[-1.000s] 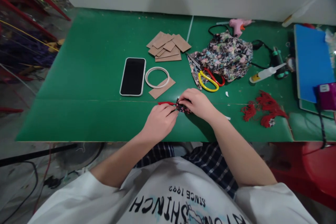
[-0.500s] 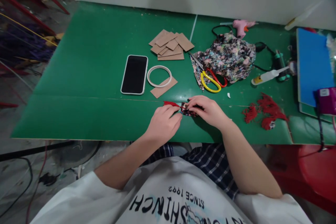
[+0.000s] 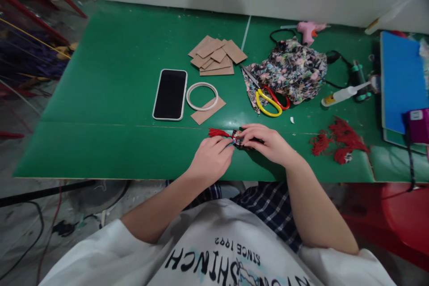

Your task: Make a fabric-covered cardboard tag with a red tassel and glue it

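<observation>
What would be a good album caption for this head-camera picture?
Two bare hands, left hand and right hand, pinch a small floral fabric piece with a red tassel on a green table.

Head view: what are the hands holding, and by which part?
Both hands, left and right, pinch a small floral fabric piece at its ends; its red tassel hangs free.

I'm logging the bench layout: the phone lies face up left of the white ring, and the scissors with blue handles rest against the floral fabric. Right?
Not quite. The head view shows the scissors have yellow and red handles, not blue. The rest holds: the phone lies left of the white ring, and the scissors rest against the floral fabric.
</observation>
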A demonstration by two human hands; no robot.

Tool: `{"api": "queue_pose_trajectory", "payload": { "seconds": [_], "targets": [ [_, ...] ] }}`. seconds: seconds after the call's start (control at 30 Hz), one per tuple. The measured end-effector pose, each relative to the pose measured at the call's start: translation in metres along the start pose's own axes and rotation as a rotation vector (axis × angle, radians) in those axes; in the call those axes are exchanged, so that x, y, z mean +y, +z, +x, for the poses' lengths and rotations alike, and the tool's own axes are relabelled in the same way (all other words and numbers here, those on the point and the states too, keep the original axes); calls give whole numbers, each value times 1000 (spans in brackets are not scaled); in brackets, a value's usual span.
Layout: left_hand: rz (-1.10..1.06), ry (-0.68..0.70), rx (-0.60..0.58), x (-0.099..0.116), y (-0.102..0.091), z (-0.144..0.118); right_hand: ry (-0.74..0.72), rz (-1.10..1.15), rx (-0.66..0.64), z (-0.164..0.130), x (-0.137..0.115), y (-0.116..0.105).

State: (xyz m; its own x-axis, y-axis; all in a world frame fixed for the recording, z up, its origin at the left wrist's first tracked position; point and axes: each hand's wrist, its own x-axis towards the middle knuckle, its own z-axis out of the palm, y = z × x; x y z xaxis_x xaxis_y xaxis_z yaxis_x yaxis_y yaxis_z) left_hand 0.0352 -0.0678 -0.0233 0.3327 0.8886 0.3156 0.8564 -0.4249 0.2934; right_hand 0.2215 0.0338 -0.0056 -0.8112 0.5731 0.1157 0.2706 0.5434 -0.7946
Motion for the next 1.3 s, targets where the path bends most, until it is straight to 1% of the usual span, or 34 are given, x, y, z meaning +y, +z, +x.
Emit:
{"api": "queue_pose_trajectory", "payload": {
  "seconds": [0.2,0.3,0.37,0.43,0.47,0.5,0.57,0.67,0.7,0.73,0.77,0.83,0.93,0.97,1.03,1.1,1.17,1.23,1.3],
  "targets": [
    [87,41,-21,0,-1,1,53,35,-34,-4,-3,-1],
    [112,54,-33,0,-2,1,85,97,-37,-11,-7,-4],
    [117,57,-35,0,-3,2,125,174,-13,-17,-9,-7],
    [117,55,-31,0,-3,2,172,277,40,-24,-10,-11],
    [117,53,-31,0,-3,2,191,326,88,-27,-9,-13],
    [115,49,-30,1,-3,3,204,364,149,-29,-8,-15],
    [103,44,-31,2,-2,3,230,385,313,-33,-6,-21],
    [59,46,-12,2,-4,1,299,248,566,-35,0,-34],
    [40,47,2,1,-6,1,327,174,619,-35,2,-39],
    [22,41,20,-1,-8,1,352,92,645,-33,4,-44],
    [9,27,42,-4,-11,1,378,5,639,-32,6,-49],
    [8,-23,78,-14,-19,4,417,-186,577,-28,13,-56],
    [91,-98,80,-39,-32,15,444,-503,486,-25,26,-60],
    [135,-113,65,-49,-36,20,443,-588,486,-25,29,-59],
    [233,-141,21,-69,-42,31,406,-694,525,-26,35,-56],
    [295,-144,-20,-86,-45,40,362,-709,569,-29,38,-53],
    [318,-123,-75,-97,-46,47,350,-671,578,-32,40,-52],
    [309,-86,-130,-102,-46,51,355,-628,578,-35,40,-52],
    [292,-59,-166,-101,-46,55,349,-604,601,-36,39,-52]
  ]
}}
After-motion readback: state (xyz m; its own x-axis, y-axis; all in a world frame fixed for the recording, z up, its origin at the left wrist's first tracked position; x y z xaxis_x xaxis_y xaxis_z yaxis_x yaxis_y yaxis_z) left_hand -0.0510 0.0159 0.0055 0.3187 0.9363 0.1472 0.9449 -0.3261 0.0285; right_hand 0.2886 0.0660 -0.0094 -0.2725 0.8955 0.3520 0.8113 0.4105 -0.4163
